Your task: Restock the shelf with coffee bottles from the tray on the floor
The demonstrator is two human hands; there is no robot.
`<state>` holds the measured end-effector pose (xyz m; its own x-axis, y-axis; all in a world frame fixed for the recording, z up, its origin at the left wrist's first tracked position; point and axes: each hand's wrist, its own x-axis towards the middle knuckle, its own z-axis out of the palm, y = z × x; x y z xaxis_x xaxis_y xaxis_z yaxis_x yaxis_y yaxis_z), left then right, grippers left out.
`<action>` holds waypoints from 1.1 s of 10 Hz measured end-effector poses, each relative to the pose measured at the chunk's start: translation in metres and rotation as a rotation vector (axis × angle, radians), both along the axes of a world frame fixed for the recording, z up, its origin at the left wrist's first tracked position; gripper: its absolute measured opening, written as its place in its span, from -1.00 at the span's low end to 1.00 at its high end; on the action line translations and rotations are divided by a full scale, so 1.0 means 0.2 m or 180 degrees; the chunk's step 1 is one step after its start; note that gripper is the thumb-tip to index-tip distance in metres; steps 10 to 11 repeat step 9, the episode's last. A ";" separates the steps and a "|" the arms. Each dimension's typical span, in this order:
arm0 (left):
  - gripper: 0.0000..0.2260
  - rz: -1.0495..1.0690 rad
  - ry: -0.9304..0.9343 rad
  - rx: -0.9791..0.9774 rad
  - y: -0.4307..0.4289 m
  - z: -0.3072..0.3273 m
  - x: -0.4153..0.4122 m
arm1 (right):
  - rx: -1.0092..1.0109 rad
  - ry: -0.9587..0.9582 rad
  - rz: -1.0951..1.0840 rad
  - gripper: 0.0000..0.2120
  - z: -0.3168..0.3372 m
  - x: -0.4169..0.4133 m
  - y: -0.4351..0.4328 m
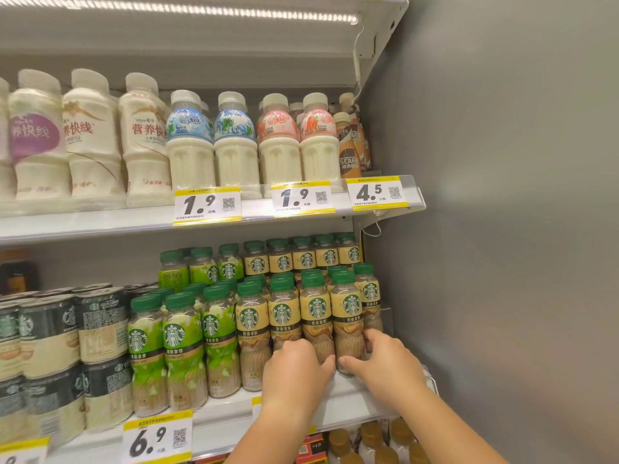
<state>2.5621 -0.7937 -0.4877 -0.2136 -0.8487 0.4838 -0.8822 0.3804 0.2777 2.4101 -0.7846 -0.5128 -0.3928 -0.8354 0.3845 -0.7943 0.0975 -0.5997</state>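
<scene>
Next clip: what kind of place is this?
Most likely a shop's chilled drinks aisle: yellow price tags edge each shelf, with front-facing rows of milk drinks and coffee bottles.

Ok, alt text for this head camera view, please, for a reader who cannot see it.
Both bare hands, left hand and right hand, press against yellow-label coffee bottles at the front right of a store shelf. Green-label coffee bottles and cans stand to their left; milk drinks fill the shelf above.

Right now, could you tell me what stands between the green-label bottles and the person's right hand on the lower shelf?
In the head view, yellow-label coffee bottles fill that stretch; the left hand covers their bases beside the right hand.
</scene>
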 end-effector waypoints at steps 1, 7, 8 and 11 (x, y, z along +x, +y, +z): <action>-0.60 0.0004 -0.0060 -0.0013 -0.01 0.00 0.00 | 0.0013 -0.0013 -0.0113 -0.41 0.00 0.01 -0.02; -0.65 0.0041 -0.0324 -0.0164 -0.02 -0.03 -0.01 | 0.0072 -0.0045 -0.0022 -0.22 0.00 -0.02 -0.06; -0.66 0.0000 -0.0196 0.0190 0.00 0.01 0.00 | 0.0336 -0.0070 0.0028 -0.23 0.04 -0.02 -0.01; -0.70 -0.0079 -0.0037 0.0547 -0.01 0.07 0.01 | 0.0518 -0.0160 0.0201 -0.27 0.10 -0.04 0.00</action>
